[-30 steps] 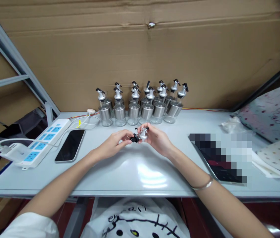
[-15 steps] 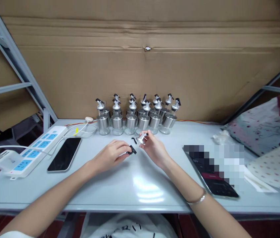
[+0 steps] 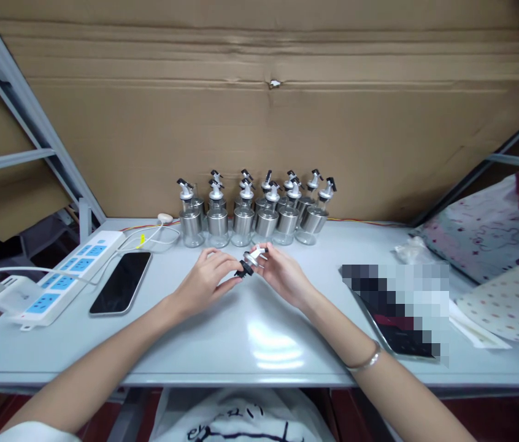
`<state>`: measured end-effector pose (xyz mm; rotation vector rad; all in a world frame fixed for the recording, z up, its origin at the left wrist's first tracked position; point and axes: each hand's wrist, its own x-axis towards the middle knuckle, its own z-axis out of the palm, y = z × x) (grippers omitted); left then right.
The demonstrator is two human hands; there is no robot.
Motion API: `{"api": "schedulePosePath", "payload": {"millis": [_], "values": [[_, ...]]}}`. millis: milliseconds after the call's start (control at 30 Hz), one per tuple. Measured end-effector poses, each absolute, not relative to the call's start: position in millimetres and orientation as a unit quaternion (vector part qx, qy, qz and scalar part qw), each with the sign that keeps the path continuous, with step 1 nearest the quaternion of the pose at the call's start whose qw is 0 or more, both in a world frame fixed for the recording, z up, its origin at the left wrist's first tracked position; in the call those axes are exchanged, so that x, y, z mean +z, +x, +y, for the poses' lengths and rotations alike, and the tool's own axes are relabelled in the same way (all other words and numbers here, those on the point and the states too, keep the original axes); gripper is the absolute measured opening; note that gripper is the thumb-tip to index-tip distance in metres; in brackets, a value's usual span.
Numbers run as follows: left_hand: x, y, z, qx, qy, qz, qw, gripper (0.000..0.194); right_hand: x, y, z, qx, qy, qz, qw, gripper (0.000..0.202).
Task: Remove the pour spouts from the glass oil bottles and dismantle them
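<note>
Evidently, the left hand is pinching a black stopper beside the silver spout the right hand is gripping above the middle worktop; crooked pressing could be jolting either loose.

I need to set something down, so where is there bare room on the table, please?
Bare: the table between left forearm and right forearm, and between bottles and dark device. Crowded: back centre, at the bottles; left, with power strip and phone.

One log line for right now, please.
left hand: holding black stopper | right hand: holding silver spout | stopper-spout contact: unclear | behind: upright bottles
</note>
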<state>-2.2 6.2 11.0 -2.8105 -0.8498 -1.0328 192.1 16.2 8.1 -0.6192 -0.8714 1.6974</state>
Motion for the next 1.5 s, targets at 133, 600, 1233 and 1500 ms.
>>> {"api": "schedulePosePath", "payload": {"millis": [133,600,1233,1500], "values": [[8.9,-0.8,5.2,-0.332,-0.899,-0.286,0.002,0.014,8.9,191.8,15.2,0.719,-0.253,-0.373,0.530,0.027],[4.7,0.3,6.6,-0.281,-0.920,-0.270,-0.048,0.050,4.1,194.2,17.2,0.722,-0.247,-0.403,0.505,0.027],[4.7,0.5,9.4,-0.264,-0.922,-0.279,0.056,0.032,6.4,193.6,16.3,0.726,-0.253,-0.424,0.478,0.030],[5.2,1.1,9.9,-0.276,-0.921,-0.263,0.078,0.028,7.8,192.9,14.2,0.732,-0.255,-0.415,0.476,0.031]]}}
